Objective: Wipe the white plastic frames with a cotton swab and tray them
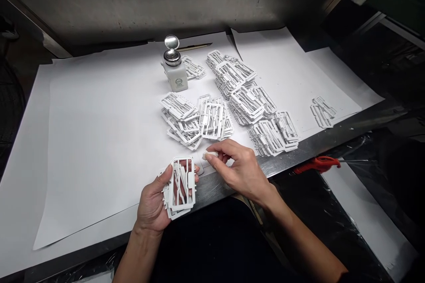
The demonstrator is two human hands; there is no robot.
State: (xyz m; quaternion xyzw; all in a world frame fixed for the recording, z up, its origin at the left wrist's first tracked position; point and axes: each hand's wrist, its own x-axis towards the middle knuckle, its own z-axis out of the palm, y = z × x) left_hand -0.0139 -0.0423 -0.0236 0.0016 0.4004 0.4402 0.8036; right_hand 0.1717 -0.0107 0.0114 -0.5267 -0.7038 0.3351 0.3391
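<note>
My left hand [154, 205] is closed round a small stack of white plastic frames [171, 185], thin rectangles with slots and bars, held over the table's front edge. Its thumb presses on the left side of the stack. To the right, my right hand [237, 166] pinches a small white pad [210, 154] between thumb and fingers; part of it is hidden, and I cannot tell its material. Just beyond my hands lie loose piles of similar frames, one pile [181, 119] at the left and another [215, 117] beside it.
Several more stacks of frames [247, 101] run diagonally to the right. A few frames [323, 112] lie apart at far right. A pump bottle [175, 73] with its metal lid raised stands behind, near tweezers [194, 47]. A red-handled tool [317, 165] sits beyond the table's edge.
</note>
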